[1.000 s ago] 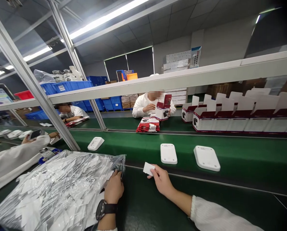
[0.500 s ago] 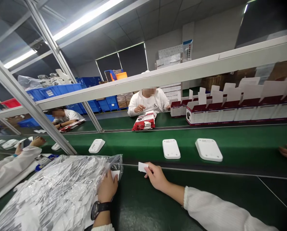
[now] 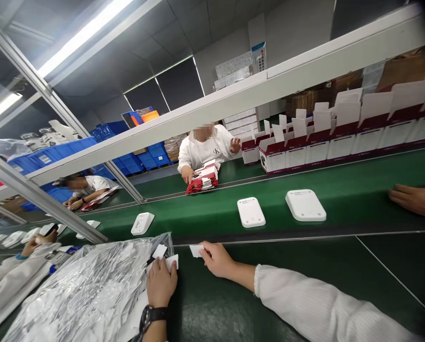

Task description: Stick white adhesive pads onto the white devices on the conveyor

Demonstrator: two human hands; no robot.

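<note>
My left hand [image 3: 161,283], with a black watch on its wrist, is at the right end of a large clear plastic bag [image 3: 80,289] filled with many small white pieces. Between its thumb and fingers sits a small white card [image 3: 173,261], partly covered by the hand. Another white piece lies just beyond the fingertips at the bag's mouth. My right hand [image 3: 217,260] pinches a small white card [image 3: 197,251] above the dark green table, near the belt's edge. On the green belt [image 3: 198,218] past my hands lie flat white devices [image 3: 251,212], spaced apart.
A row of open red-and-white boxes [image 3: 305,153] stands across the belt. A person opposite has a stack of folded cartons [image 3: 204,178]. Another person's hand [image 3: 415,199] reaches in at right, and a co-worker's sleeve [image 3: 9,280] at left. A slanting metal post [image 3: 55,202] crosses the left.
My left hand has come out from under the bag's clear edge, with the white card now uncovered. My right hand keeps its card. The hand at far right reaches further in.
</note>
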